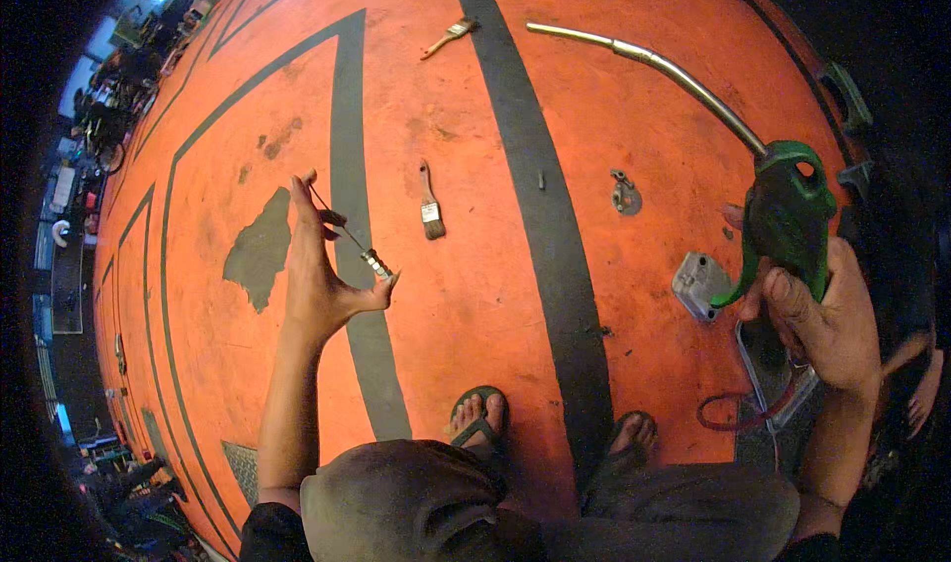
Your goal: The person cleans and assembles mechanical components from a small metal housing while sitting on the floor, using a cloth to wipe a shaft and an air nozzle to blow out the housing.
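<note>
The orange floor with dark painted stripes [485, 305] spreads beneath the person, whose sandalled feet [482, 418] show below the knees. At the right, the right hand [817, 319] wraps its fingers around the lower body of a green gun with a long, bent, shiny metal tube [788, 210]. The tube's tip points up and away toward the far floor, well apart from the left hand; whether the trigger is pressed cannot be told.

Two flat paintbrushes with wooden handles lie on the floor, one nearer [430, 205] and one farther off [451, 37], neither in use. Just beside the gun sits a grey, box-shaped metal part [699, 285].

The left hand [322, 290], thumb well spread from the fingers, pinches a slender metal rod with a thicker fitting at its lower end [342, 227] between thumb tip and fingertips, above the floor. Smaller yet, a little irregular metal piece [624, 194] and a short pin-like piece [542, 180] lie apart.

The work appears partway: the rod and gun are both in hand, but the rod is not in line with the tube, and the loose pieces are left unjoined. How finished the rod's surface is cannot be told.
</note>
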Tool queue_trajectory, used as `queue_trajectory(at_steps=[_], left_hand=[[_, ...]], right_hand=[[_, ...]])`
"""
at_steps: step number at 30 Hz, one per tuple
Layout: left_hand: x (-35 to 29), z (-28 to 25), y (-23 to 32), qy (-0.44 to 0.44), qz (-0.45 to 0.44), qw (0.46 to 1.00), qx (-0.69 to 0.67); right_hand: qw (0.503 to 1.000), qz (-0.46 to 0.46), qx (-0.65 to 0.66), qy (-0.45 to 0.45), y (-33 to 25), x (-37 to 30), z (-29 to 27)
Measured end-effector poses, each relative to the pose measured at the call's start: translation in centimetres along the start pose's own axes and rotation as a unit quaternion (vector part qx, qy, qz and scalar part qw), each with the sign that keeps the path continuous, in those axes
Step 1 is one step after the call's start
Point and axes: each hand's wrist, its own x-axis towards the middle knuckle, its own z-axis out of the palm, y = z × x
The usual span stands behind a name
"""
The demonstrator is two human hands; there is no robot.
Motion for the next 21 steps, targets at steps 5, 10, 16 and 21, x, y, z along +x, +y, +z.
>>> queue_trajectory(at_steps=[5, 10, 16, 21], left_hand=[[-6.4, 9.4, -1.5, -0.124, -0.116, 0.985, -0.032], [-10.8, 13.0, -4.5, -0.192, -0.085, 0.973, 0.098], [-11.7, 17.3, -4.2, -0.218, -0.063, 0.967, 0.114], [-13.2, 17.6, -5.0, -0.208, -0.108, 0.969, 0.076]], right_hand=[[0.995, 0.075, -0.034, -0.049, 3.3, -0.3, -0.5], [0.956, 0.273, 0.066, -0.089, 7.6, -2.4, 0.4], [0.9, 0.336, 0.275, -0.026, 24.0, -11.0, 6.1], [0.851, 0.438, 0.287, -0.045, 27.7, -11.8, 10.7]])
